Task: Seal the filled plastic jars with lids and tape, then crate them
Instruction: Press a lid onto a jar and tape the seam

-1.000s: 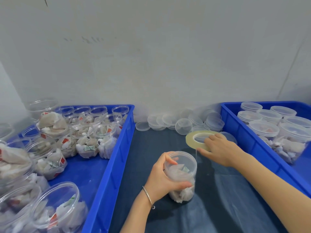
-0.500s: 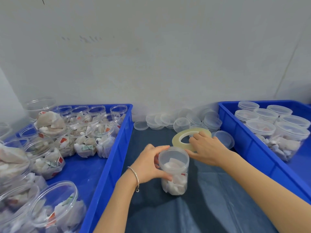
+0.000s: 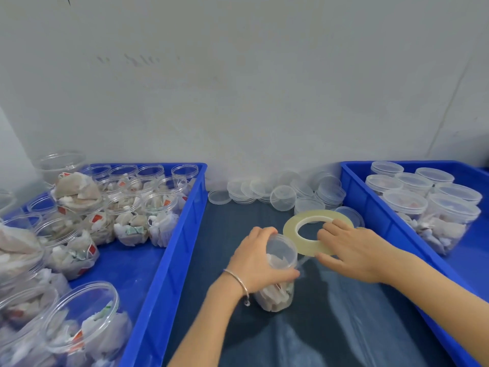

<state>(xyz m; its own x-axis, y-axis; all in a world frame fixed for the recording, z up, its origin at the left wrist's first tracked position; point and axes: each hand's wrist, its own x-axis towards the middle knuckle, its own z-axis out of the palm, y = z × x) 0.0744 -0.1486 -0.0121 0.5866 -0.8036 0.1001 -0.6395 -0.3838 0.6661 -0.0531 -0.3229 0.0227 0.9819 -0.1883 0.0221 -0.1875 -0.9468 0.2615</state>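
Left hand grips the lidded jar, fingers curled round it. Right hand pinches the tape roll just beside the lid.

left hand gripping, right hand apparently pinching

The setting is a small packing workstation, not a home. A dark work surface abuts a bare white wall. Left of the surface a blue crate holds open filled jars; right of it a second blue crate holds lidded jars, and loose lids lie along its far edge.
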